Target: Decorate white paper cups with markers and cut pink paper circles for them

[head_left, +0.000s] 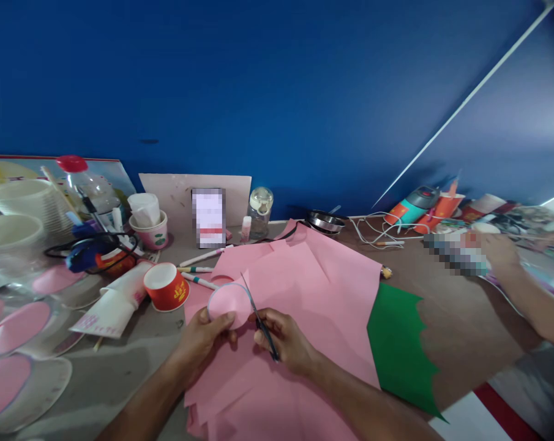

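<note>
Between the thumb and fingers of my left hand (212,327) is a pink paper circle (229,301) with a blue-grey outline. My right hand (283,340) grips a pair of black-handled scissors (268,334), whose blades point up and away along the circle's right edge. Whether the blades touch the paper I cannot tell. Both hands are above a loose stack of pink paper sheets (332,331). A red paper cup (166,286) stands left of the circle, with several markers (198,280) lying behind it.
Bowls with pink circles (19,331) and stacked cups (10,239) fill the left side. A phone (209,217) leans on a board, beside a glass jar (261,211). Green paper (400,349) lies right of the pink sheets. Another person's arm (524,294) reaches in at the right.
</note>
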Available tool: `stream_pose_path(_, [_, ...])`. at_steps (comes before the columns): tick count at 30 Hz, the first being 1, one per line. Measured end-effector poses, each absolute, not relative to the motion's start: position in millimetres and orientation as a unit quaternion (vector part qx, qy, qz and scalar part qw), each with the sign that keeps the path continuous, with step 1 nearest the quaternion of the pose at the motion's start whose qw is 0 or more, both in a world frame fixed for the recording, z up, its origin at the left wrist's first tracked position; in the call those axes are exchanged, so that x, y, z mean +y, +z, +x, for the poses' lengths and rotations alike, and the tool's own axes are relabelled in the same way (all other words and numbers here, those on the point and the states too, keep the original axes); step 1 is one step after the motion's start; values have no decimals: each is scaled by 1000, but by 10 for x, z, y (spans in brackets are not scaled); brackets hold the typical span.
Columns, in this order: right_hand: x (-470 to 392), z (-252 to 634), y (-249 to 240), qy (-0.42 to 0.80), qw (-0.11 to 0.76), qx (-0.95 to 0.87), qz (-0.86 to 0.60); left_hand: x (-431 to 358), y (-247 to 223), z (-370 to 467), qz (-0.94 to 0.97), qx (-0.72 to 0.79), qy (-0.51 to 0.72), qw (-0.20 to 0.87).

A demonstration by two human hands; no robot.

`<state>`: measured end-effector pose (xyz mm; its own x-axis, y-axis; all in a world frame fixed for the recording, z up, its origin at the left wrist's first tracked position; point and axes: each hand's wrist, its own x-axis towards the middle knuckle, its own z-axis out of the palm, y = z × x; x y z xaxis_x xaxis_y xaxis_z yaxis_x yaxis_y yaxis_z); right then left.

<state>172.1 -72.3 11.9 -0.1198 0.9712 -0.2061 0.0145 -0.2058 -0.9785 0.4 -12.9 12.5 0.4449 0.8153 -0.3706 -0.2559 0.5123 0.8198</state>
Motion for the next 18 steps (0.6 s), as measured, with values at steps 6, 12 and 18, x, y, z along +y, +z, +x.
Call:
stream_pose_path(6, [-721,1710,167,577,414,-470,-524,-113,88,-2,353,395,348,774])
stream_pose_path(12, [-723,1711,199,576,417,-477,-517,-130,112,-20,357,395,342,774])
stream_pose_path(18, [-720,1725,192,557,412,-493,-526,-114,75,-49,367,390,342,772])
